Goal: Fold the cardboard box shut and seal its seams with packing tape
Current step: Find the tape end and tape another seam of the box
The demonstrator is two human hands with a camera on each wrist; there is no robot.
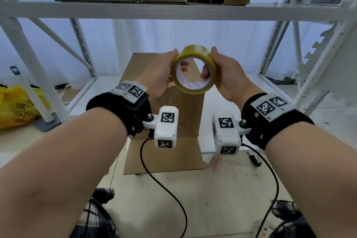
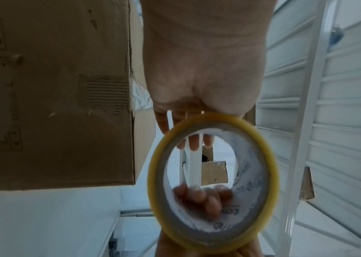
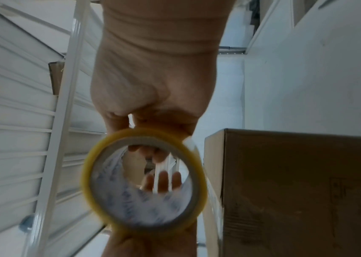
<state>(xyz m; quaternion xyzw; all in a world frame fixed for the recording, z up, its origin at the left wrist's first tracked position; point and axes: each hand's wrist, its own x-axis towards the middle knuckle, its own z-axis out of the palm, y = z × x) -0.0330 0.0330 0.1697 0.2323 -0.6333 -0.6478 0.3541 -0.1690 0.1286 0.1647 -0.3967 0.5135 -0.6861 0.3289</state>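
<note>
The roll of packing tape (image 1: 193, 69) is held up in the air above the cardboard box (image 1: 181, 114), gripped betw. both hands: the left hand (image 1: 160, 75) is wrapped on the roll's left side, w/ fingertips (image 1: 184, 65) seen curled in through the core; the right hand (image 1: 226, 75) is wrapped on the opposite side, fingers likewise hooked inside the core. From the wrist views the same is shown: roll pinched rim-to-core from two sides. The box is stood on the floor just below the roll, nearer the person than the white shelving rack (image 1: 135, 8) behind the box; whether its top flaps are fully shut can't be told, as the roll and hands cover them. Handling, as judged: the roll is prob. light and rigid, its outer wrap glossy and so likely slick; a hold thru the core is likely surest. No free tape end can be made out; it must prob. be found and peeled first. The box looks stiff but thin-walled, so it is best steadied at edges & corners, not mid-panel.
</note>
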